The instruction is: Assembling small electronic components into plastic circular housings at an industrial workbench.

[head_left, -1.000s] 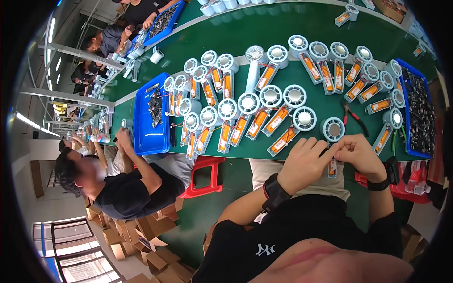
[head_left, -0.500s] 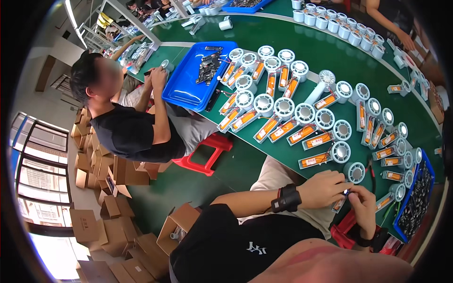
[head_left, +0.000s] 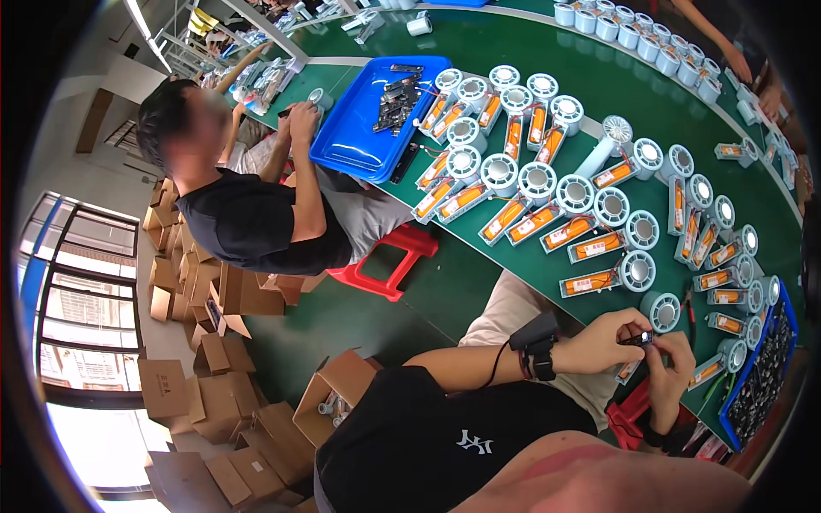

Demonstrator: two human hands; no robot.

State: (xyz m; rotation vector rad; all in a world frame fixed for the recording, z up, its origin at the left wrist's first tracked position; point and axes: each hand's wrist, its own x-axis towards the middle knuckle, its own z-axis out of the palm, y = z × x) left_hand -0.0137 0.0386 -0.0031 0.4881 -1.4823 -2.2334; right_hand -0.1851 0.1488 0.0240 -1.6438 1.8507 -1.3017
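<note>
My left hand [head_left: 599, 344] and my right hand [head_left: 671, 376] meet at the table's near edge. Between their fingertips they pinch a small black part [head_left: 637, 339] with a shiny bit on it. Just beyond the fingers is the round light-blue head of a handheld fan [head_left: 662, 311]. An open handle with an orange battery [head_left: 629, 371] shows partly below my hands; fingers hide where it joins the head. Closest to them lies another opened fan [head_left: 637, 270], its orange battery exposed in the handle.
Rows of opened fans [head_left: 575, 195] cover the green table [head_left: 479, 51]. A blue tray of small dark parts [head_left: 727, 421] is at right; another blue tray [head_left: 346, 150] stands left, beside a seated co-worker [head_left: 256, 214]. Pliers [head_left: 689, 315] lie near my right hand. Cardboard boxes [head_left: 227, 402] fill the left floor.
The whole view has shifted, so the table and fans sit further right and slightly higher. The black part between my fingertips shows more plainly; both hands stay close together.
</note>
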